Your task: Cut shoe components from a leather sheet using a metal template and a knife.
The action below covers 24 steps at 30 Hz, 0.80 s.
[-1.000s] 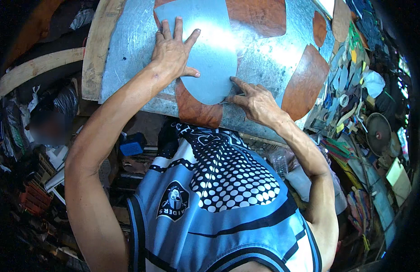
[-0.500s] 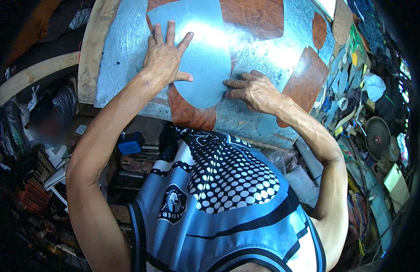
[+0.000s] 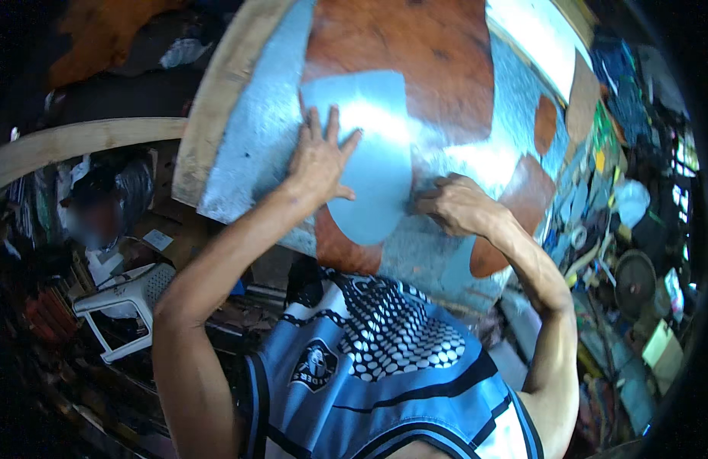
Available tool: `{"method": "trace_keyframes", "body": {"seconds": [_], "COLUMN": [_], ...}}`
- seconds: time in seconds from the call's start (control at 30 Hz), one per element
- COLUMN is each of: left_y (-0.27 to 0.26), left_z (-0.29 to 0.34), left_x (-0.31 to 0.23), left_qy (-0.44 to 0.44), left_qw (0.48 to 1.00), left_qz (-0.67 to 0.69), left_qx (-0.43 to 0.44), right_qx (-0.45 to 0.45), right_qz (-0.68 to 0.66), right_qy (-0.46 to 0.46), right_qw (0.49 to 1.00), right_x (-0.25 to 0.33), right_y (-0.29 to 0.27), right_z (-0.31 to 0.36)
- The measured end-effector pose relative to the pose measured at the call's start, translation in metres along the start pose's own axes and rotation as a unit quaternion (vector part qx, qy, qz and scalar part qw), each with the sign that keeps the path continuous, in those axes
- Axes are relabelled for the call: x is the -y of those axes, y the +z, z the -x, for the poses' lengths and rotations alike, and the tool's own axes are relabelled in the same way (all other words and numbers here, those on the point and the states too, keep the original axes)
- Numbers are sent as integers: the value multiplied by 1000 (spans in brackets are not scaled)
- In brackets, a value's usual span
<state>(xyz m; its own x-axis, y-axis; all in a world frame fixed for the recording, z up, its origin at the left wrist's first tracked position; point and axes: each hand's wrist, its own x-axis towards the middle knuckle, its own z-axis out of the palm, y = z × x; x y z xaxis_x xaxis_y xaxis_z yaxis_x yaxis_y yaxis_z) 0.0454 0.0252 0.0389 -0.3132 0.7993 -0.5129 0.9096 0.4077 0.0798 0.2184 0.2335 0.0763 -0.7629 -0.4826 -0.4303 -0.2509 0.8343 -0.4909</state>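
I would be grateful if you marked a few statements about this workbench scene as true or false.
1. The left hand lies on the smooth grey sheet with fingers spread. True.
2. The right hand is at the grey sheet's left edge. False: the right hand is by its right edge, fingers curled.
3. Brown material shows beyond the grey sheet's near edge. True.
4. The white plastic seat is to the person's right. False: the white plastic seat is to the left.
5. A small oval brown piece lies apart from the grey sheet. True.
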Motion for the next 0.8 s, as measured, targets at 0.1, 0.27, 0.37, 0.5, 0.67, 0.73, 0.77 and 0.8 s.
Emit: {"method": "trace_keyframes", "body": {"seconds": [0.1, 0.27, 0.37, 0.5, 0.67, 0.73, 0.77, 0.8], "left_y": [1, 1, -4, -3, -10, -15, -16, -16], "left_z": [2, -2, -10, -3, 0, 0, 0, 0], "left_x": [2, -3, -4, -1, -2, -3, -3, -3], "left_qy": [3, -6, -16, -25, -28, -23, -21, -22], "left_qw": [999, 997, 998, 998, 998, 998, 998, 998], "left_qz": [37, 81, 62, 62, 58, 55, 56, 59], "left_qx": [-3, -16, 6, -13, -14, -5, -6, -7], "right_qx": [-117, -294, -273, -214, -219, -206, -206, -187], "right_qz": [-98, -69, -20, -17, 18, 25, 26, 28], "right_qy": [95, 36, -10, -41, -82, -91, -89, -68], "right_qw": [984, 953, 962, 976, 972, 974, 974, 980], "right_x": [-16, -56, -80, -77, -80, -81, -81, -78], "right_y": [-42, -62, -68, -83, -89, -92, -92, -95], "right_z": [-10, -122, -171, -192, -196, -194, -191, -190]}}
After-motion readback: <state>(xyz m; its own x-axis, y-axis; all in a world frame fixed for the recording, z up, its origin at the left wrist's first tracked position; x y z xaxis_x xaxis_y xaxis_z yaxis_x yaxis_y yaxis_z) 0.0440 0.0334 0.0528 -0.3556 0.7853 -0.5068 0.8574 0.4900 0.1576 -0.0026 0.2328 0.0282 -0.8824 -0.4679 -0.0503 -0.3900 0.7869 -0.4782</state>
